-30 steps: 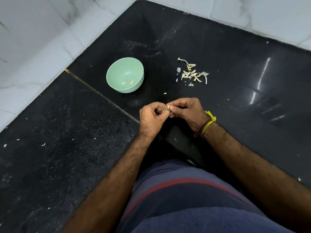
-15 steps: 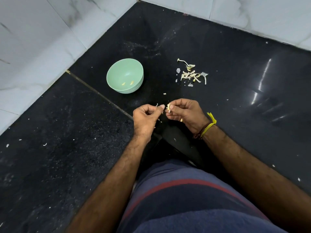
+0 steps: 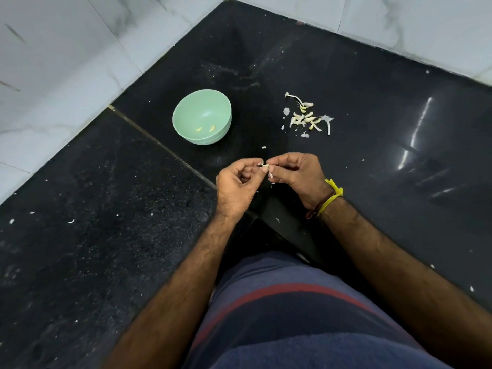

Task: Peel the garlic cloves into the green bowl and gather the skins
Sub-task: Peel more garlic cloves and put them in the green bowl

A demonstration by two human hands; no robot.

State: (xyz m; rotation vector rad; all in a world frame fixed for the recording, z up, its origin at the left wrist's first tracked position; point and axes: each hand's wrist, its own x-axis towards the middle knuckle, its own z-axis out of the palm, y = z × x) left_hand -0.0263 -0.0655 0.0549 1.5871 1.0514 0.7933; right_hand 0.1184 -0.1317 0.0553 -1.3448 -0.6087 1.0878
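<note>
The person sits over a black stone floor (image 3: pixel 372 83) in a corner of white marbled tiles, both forearms reaching forward. The two hands meet fingertip to fingertip just above the middle of the view. The left hand (image 3: pixel 235 186) has its thumb and forefinger curled and pinching the near-left side of a small pale garlic clove (image 3: pixel 265 167); the right hand (image 3: pixel 296 175) pinches the same clove from the three o'clock side, its other fingers folded under. So the clove sits squarely between the two hands, held off the floor, with a shred of pale skin hanging below it. Whether the skin is fully off I cannot tell; it is too small.

The green bowl (image 3: pixel 186 110) stands on the floor at about eleven o'clock from the hands, well apart from them, upright, with two yellowish peeled cloves (image 3: pixel 205 128) lying at its bottom. At roughly one o'clock from the hands, farther out, lies a loose heap of garlic pieces and skins (image 3: pixel 306 117), with a thin stalk at its far end. A single scrap (image 3: pixel 263 147) rests on the floor just beyond the fingertips.

A yellow thread (image 3: pixel 330 197) is tied round the right wrist, beside a darker one.
</note>
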